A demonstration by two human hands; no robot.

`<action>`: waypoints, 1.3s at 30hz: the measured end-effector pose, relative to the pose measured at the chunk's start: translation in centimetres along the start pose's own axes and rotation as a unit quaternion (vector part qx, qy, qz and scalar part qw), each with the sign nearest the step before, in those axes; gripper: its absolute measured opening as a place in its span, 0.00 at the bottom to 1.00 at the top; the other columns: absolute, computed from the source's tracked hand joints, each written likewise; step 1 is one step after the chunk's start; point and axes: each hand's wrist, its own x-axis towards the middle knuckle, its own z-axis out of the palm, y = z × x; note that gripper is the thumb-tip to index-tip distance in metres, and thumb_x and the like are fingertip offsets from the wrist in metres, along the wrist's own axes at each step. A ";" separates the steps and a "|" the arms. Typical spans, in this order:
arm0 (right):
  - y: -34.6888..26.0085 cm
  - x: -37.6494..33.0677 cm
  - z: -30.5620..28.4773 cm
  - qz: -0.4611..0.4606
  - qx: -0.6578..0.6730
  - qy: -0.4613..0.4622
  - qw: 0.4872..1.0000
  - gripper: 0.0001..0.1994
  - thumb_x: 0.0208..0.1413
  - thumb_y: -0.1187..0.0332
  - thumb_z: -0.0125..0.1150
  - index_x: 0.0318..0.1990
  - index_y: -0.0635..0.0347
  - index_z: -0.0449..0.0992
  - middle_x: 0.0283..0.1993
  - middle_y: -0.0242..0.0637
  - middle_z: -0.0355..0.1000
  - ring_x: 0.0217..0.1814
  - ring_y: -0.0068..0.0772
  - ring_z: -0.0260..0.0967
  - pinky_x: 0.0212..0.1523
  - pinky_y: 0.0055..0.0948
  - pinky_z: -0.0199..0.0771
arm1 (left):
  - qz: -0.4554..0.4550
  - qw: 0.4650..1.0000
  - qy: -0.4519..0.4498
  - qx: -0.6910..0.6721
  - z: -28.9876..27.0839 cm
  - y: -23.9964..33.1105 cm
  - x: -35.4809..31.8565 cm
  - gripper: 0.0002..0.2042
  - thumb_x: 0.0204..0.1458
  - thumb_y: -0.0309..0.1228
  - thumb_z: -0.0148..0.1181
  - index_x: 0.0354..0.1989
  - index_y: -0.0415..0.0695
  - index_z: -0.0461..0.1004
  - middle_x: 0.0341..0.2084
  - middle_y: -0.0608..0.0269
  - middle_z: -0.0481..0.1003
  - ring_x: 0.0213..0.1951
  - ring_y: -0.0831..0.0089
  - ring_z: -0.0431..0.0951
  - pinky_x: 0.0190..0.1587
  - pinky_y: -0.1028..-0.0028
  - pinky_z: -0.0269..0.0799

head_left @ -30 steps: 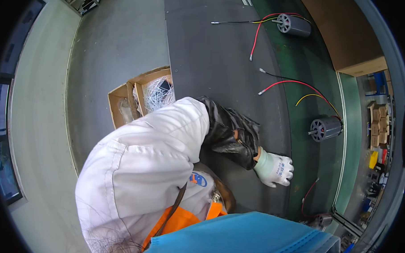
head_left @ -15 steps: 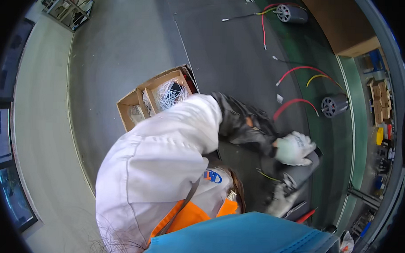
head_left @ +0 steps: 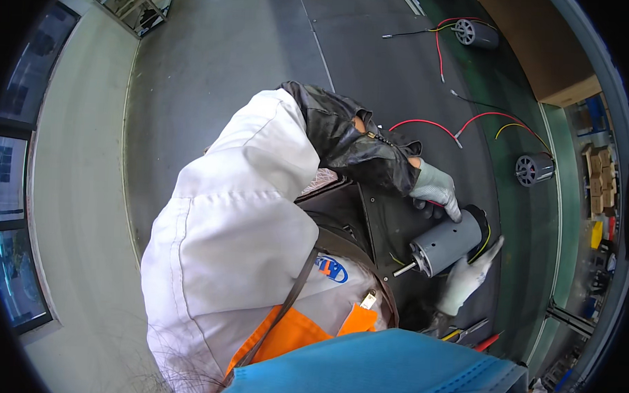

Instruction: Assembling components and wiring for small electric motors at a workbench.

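A grey cylindrical motor (head_left: 447,244) lies on the dark bench, its metal shaft pointing toward my body. My left hand (head_left: 437,190), in a whitish glove, is at the motor's far side. Its fingers are curled, with a short bit of red wire (head_left: 435,203) showing at them; the forefinger reaches to the casing. My right hand (head_left: 468,277), gloved too, is beside the motor's near right side with its fingers stretched out. A yellow-green wire (head_left: 487,245) bends from the motor's dark rear end beside these fingers. Whether the right fingertips touch it, I cannot tell.
Two more motors with loose wires, a farther motor (head_left: 476,34) and a nearer motor (head_left: 534,169), lie on the green strip at the right. Cutters (head_left: 472,328) and a red-handled tool (head_left: 487,342) lie near my right wrist. A large brown carton (head_left: 541,45) stands far right.
The motor has turned, and its shaft now shows toward me. My left hand has drawn back from the top of it, and my right hand has moved up along its side, fingers extended.
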 end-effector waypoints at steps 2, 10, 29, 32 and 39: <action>2.8 0.7 0.5 0.010 0.065 -0.048 0.997 0.27 0.55 0.78 0.58 0.64 0.66 0.70 0.53 0.57 0.75 0.60 0.58 0.72 0.62 0.43 0.68 | -0.006 1.000 0.000 0.009 0.0 0.3 -0.5 0.25 0.59 0.53 0.61 0.44 0.39 0.80 0.31 0.64 0.78 0.26 0.76 0.77 0.24 0.75 0.70; -7.9 -1.5 -11.3 0.247 0.463 -0.281 0.803 0.13 0.64 0.68 0.59 0.48 0.70 0.79 0.23 0.21 0.67 0.19 0.12 0.59 0.20 0.19 0.55 | -0.012 0.996 -0.078 0.029 -1.1 4.1 -1.1 0.36 0.67 0.62 0.39 0.52 0.38 0.79 0.42 0.57 0.82 0.32 0.70 0.82 0.38 0.69 0.79; 9.4 -16.2 -16.6 0.346 0.301 0.066 0.886 0.13 0.66 0.70 0.60 0.53 0.66 0.80 0.45 0.33 0.80 0.45 0.22 0.75 0.48 0.23 0.74 | 0.188 0.864 0.107 0.455 5.1 2.8 6.8 0.22 0.69 0.46 0.48 0.53 0.38 0.77 0.42 0.40 0.78 0.47 0.45 0.79 0.49 0.63 0.73; 21.2 -22.2 -19.9 0.470 0.152 0.274 0.825 0.10 0.67 0.70 0.59 0.50 0.63 0.82 0.37 0.32 0.80 0.34 0.19 0.75 0.36 0.21 0.75 | 0.238 0.845 0.097 0.469 5.7 2.3 5.5 0.22 0.69 0.46 0.48 0.53 0.38 0.77 0.39 0.40 0.79 0.44 0.46 0.81 0.46 0.63 0.75; 36.5 -26.0 -20.3 0.414 -0.266 0.004 0.870 0.15 0.57 0.58 0.65 0.48 0.54 0.84 0.42 0.46 0.82 0.45 0.48 0.80 0.48 0.39 0.76 | 0.150 0.873 0.072 0.458 6.7 2.5 2.9 0.23 0.69 0.47 0.48 0.53 0.37 0.77 0.38 0.40 0.80 0.43 0.45 0.82 0.45 0.62 0.76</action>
